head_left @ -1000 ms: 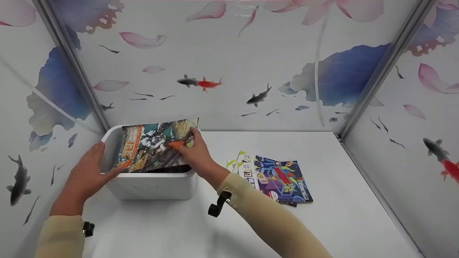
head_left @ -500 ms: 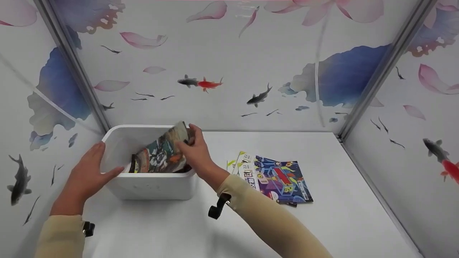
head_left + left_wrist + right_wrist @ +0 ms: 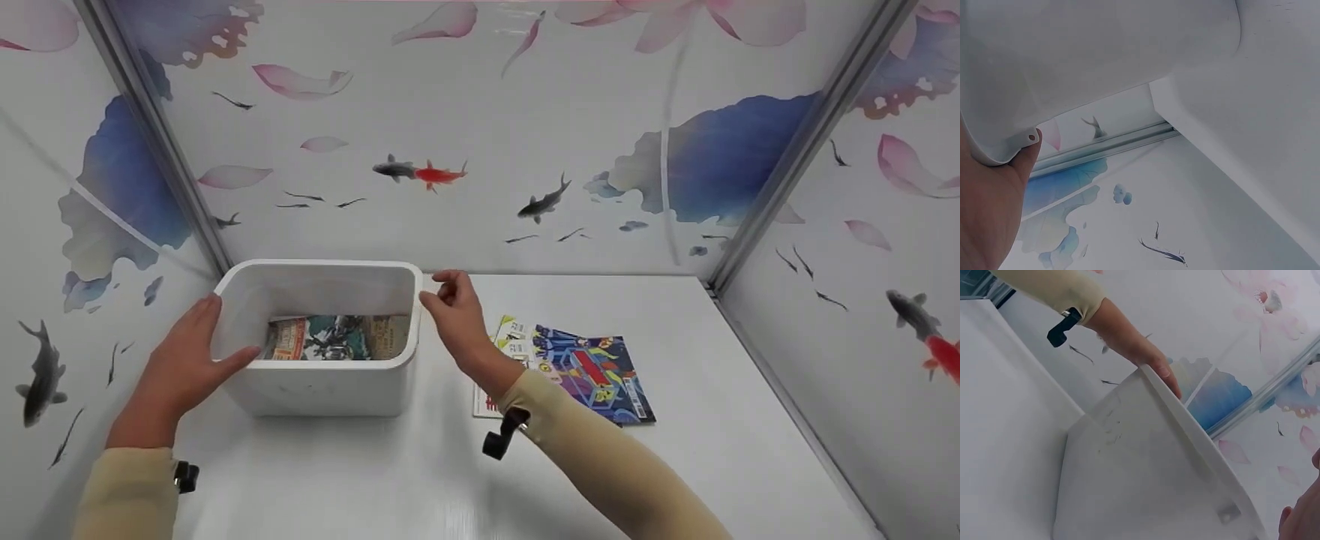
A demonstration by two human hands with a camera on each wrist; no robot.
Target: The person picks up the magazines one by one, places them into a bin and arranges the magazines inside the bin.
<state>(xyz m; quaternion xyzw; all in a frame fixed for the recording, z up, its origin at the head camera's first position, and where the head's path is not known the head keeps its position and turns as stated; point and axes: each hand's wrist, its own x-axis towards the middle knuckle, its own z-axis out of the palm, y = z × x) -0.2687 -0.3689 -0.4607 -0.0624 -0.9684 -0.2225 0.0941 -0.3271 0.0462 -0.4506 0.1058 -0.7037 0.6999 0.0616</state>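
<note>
A white plastic bin (image 3: 322, 391) stands at the back left of the white table. Inside it lies a magazine (image 3: 337, 337) with a teal and orange cover; the front wall hides its near part. My left hand (image 3: 184, 364) rests on the bin's front left corner, fingers spread along the left side and thumb over the front rim. In the left wrist view that hand (image 3: 991, 208) touches the bin near a small holed tab. Beside the right rim, my right hand (image 3: 463, 326) holds nothing, its fingers loosely bent.
Several fanned magazines (image 3: 592, 375) lie right of the bin, partly behind my right wrist. White walls (image 3: 480, 112) printed with fish and petals enclose the table (image 3: 360, 480) at the back and both sides.
My right hand has lowered the teal and orange magazine into the bin, let it go and moved right, outside the rim. My left hand has stayed on the corner.
</note>
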